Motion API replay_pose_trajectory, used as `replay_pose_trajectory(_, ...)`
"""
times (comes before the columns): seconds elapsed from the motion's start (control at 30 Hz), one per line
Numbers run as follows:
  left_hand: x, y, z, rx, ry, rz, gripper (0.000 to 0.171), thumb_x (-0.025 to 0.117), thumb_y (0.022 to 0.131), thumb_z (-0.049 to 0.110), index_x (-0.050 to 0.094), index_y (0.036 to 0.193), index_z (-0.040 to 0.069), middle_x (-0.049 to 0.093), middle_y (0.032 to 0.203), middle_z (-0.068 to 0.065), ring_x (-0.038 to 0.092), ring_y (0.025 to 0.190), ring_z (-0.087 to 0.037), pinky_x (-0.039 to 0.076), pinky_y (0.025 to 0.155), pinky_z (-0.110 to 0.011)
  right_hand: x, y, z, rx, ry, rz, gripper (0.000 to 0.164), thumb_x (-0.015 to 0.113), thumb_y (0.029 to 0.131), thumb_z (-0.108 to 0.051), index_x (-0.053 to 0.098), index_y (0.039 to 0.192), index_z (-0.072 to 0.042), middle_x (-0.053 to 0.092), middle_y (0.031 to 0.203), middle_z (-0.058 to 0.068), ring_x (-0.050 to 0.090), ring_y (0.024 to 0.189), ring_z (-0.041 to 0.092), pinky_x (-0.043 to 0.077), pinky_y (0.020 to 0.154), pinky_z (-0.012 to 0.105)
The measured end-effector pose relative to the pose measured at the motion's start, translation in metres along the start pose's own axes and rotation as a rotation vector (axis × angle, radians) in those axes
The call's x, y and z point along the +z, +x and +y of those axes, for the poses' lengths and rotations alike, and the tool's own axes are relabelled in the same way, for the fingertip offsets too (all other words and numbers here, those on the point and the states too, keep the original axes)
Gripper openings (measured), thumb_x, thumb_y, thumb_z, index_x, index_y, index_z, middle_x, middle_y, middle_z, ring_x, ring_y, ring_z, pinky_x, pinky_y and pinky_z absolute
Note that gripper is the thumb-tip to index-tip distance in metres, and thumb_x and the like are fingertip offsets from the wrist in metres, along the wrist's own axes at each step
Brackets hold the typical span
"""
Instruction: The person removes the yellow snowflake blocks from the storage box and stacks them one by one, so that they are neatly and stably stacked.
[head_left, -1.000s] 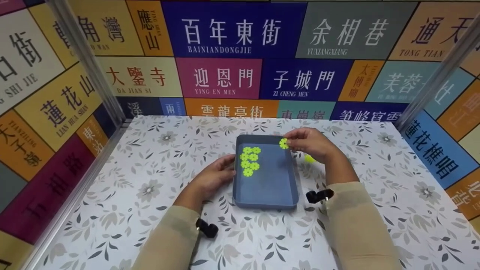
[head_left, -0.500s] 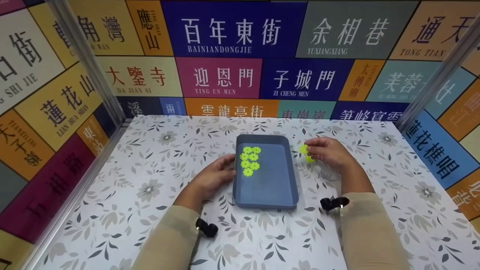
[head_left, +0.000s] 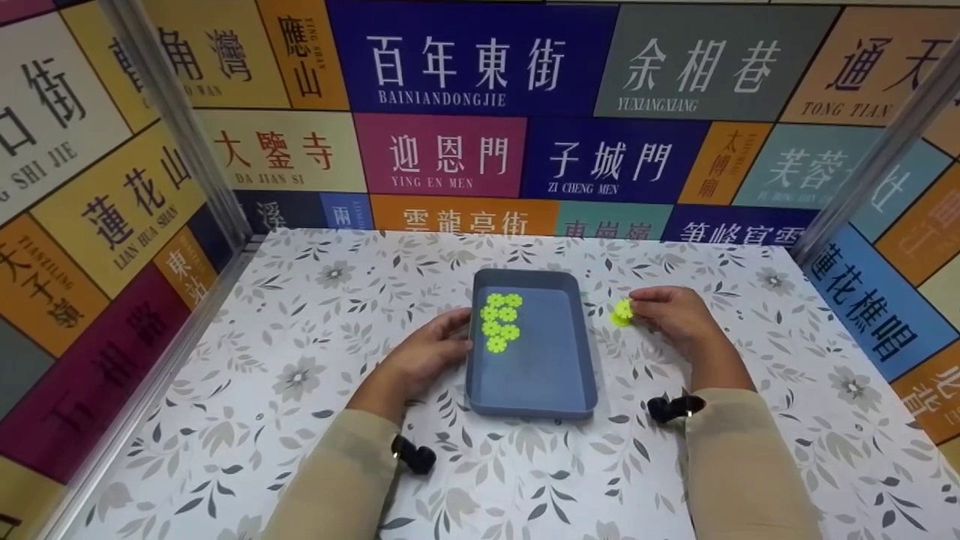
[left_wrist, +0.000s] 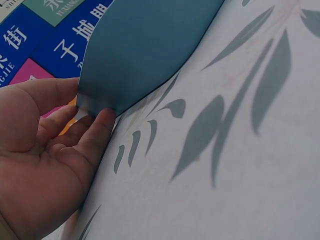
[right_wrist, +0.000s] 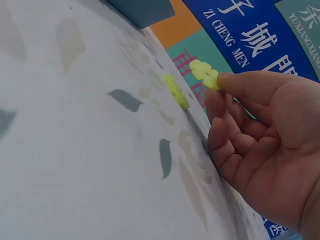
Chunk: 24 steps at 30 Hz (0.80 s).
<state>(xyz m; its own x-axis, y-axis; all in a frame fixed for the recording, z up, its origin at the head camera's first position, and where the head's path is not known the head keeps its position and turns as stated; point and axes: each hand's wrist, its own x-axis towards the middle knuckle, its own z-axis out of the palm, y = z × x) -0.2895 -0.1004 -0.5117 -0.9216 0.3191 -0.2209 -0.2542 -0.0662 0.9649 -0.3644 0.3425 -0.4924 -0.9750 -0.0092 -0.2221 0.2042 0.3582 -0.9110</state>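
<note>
"Tray [head_left: 529, 382] in the middle: what's touching it?"
"Only the left hand [head_left: 427, 352], fingers loosely bent, thumb and fingertips against its left wall."
"And the right hand [head_left: 681, 315]?"
"Off to its right, thumb and forefinger pinching one yellow-green flower piece [right_wrist: 204, 74]."
"Other pieces [head_left: 506, 315]?"
"Several cluster in the tray's far left part; another piece [right_wrist: 176, 91] lies outside, close by the held one."
</note>
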Motion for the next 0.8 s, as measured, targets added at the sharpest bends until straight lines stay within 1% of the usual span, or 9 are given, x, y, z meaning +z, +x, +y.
replay_pose_trajectory(0.07,0.0,0.0,-0.001,0.005,-0.006,-0.005,0.072,0.065,0.097,-0.002,0.043,0.164,0.014,0.041,0.172,-0.007,0.039,0.16,-0.028,0.035,0.132,-0.043,0.001,-0.001,0.001,-0.004,-0.015,0.006,0.046,0.079,0.098,-0.025,0.069,0.138,-0.005,0.077,0.096,-0.016,0.072,0.085,0.007,0.058,0.074,0.023)
replay_pose_trajectory(0.13,0.001,0.0,-0.001,0.018,-0.015,-0.015,0.072,0.064,0.097,-0.003,0.041,0.164,0.013,0.04,0.173,-0.008,0.039,0.161,-0.029,0.035,0.132,-0.043,0.002,-0.002,0.001,-0.019,-0.019,0.0,0.046,0.078,0.098,-0.024,0.068,0.138,-0.003,0.077,0.098,-0.015,0.073,0.086,0.007,0.059,0.074,0.023)
replay_pose_trajectory(0.27,0.002,0.0,-0.001,0.036,-0.027,-0.03,0.072,0.062,0.098,-0.004,0.039,0.165,0.01,0.038,0.174,-0.01,0.037,0.162,-0.029,0.035,0.133,-0.043,0.003,-0.001,0.002,-0.021,-0.015,-0.002,0.046,0.077,0.098,-0.022,0.067,0.138,-0.001,0.077,0.1,-0.014,0.074,0.086,0.006,0.06,0.074,0.023)
replay_pose_trajectory(0.4,0.003,-0.001,0.0,0.036,-0.021,-0.026,0.072,0.063,0.098,-0.004,0.039,0.165,0.011,0.038,0.174,-0.01,0.036,0.162,-0.029,0.034,0.133,-0.044,0.004,0.0,0.002,-0.025,-0.013,-0.007,0.047,0.077,0.099,-0.019,0.066,0.139,0.002,0.077,0.102,-0.011,0.074,0.086,0.007,0.061,0.076,0.024)
replay_pose_trajectory(0.47,0.003,-0.002,0.001,0.037,-0.019,-0.027,0.072,0.062,0.098,-0.004,0.039,0.165,0.01,0.038,0.174,-0.01,0.036,0.162,-0.03,0.034,0.133,-0.045,0.004,-0.003,-0.001,-0.026,-0.023,-0.014,0.047,0.075,0.1,-0.017,0.065,0.14,0.004,0.077,0.105,-0.008,0.074,0.088,0.007,0.062,0.079,0.025)
replay_pose_trajectory(0.53,0.003,-0.001,0.001,0.036,-0.019,-0.028,0.073,0.063,0.098,-0.005,0.039,0.165,0.011,0.038,0.174,-0.01,0.037,0.162,-0.03,0.034,0.133,-0.045,0.005,-0.01,-0.009,-0.023,-0.038,-0.019,0.046,0.074,0.1,-0.014,0.064,0.14,0.006,0.077,0.109,-0.003,0.075,0.089,0.008,0.063,0.083,0.027)
replay_pose_trajectory(0.67,0.002,0.0,0.0,0.031,-0.017,-0.022,0.073,0.063,0.097,-0.004,0.04,0.165,0.011,0.039,0.173,-0.01,0.039,0.161,-0.029,0.036,0.132,-0.044,0.005,-0.01,-0.008,-0.032,-0.065,-0.008,0.045,0.074,0.1,-0.015,0.065,0.139,0.005,0.077,0.111,-0.001,0.074,0.09,0.007,0.063,0.085,0.027)
replay_pose_trajectory(0.77,0.002,0.0,0.0,0.033,-0.012,-0.019,0.073,0.063,0.098,-0.004,0.039,0.165,0.011,0.039,0.173,-0.01,0.039,0.16,-0.03,0.036,0.132,-0.044,0.005,-0.002,0.002,-0.046,-0.089,0.009,0.043,0.076,0.1,-0.018,0.068,0.136,0.002,0.077,0.114,0.002,0.073,0.091,0.006,0.063,0.084,0.024)
replay_pose_trajectory(0.8,0.003,0.0,0.0,0.031,-0.011,-0.018,0.073,0.063,0.098,-0.004,0.04,0.165,0.011,0.039,0.173,-0.01,0.039,0.16,-0.03,0.036,0.132,-0.044,0.006,-0.003,0.001,-0.046,-0.098,0.011,0.042,0.075,0.1,-0.019,0.068,0.136,0.002,0.076,0.117,0.004,0.073,0.092,0.006,0.063,0.085,0.024)
